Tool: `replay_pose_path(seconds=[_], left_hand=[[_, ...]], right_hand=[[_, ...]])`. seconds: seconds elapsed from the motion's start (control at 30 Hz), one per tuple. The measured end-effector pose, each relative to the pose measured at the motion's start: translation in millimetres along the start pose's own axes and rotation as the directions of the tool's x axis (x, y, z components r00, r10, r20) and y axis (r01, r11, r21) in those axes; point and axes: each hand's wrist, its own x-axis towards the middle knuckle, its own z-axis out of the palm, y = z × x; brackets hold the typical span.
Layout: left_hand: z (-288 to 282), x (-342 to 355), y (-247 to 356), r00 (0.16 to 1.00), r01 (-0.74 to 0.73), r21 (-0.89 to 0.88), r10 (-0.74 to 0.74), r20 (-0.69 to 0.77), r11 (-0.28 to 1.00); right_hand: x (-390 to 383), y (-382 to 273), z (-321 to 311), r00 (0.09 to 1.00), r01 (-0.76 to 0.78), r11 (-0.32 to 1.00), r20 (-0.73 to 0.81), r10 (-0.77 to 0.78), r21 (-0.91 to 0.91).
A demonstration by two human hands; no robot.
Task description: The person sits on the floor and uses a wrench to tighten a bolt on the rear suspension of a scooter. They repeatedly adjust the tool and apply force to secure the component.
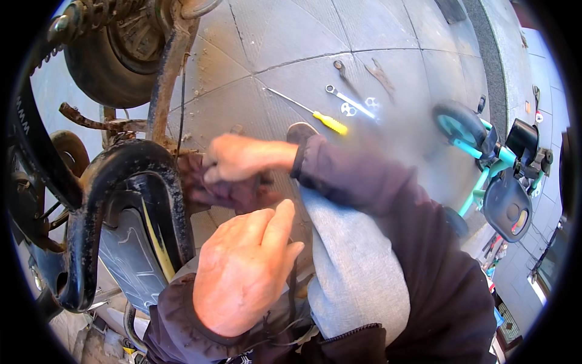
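My right hand [233, 159] reaches across to a muddy metal frame tube [165, 91], its fingers curled and a little blurred. They are closed on a dark reddish-brown rag [209, 182], which hangs bunched beneath them beside the frame. Nearer to me, my left hand [245, 267] is palm down, fingers stretched out and thumb apart, with nothing seen in it. It is just below the rag's lower edge and to the right of a worn black curved tube [136, 151]. Whatever lies under the left palm is hidden.
Beyond my knee, a yellow-handled screwdriver [330, 121], a ring spanner [350, 101], a dark wrench [342, 73], pliers [381, 76] and flat multi-hole spanners lie on the paving. A muddy wheel [109, 67] stands at upper left. A turquoise child's tricycle [500, 158] is at right.
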Motion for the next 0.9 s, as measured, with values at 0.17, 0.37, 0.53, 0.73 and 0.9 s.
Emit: replay_pose_path(seconds=[0.17,0.37,0.53,0.73,0.9], left_hand=[[-2,3,7,0.996,0.047,-0.050,-0.043,0.082,0.998],[0,6,6,0.998,0.053,-0.017,-0.053,0.038,0.998],[3,12,2,0.998,0.055,-0.018,-0.054,0.045,0.998],[6,11,2,0.998,0.063,-0.006,-0.063,0.025,0.998],[7,14,0,0.997,0.071,-0.005,-0.071,0.029,0.997]], right_hand=[[-32,19,-18,0.951,-0.142,0.969,-0.244,0.190,0.201],[-81,69,4,0.992,0.009,0.956,0.125,0.029,-0.293],[-129,96,-10,0.851,-0.226,0.966,-0.458,0.257,0.121],[-217,168,-38,0.371,-0.746,0.659,-0.883,0.288,-0.098],[-244,203,-59,0.435,-0.824,0.493,-0.868,0.239,-0.278]])
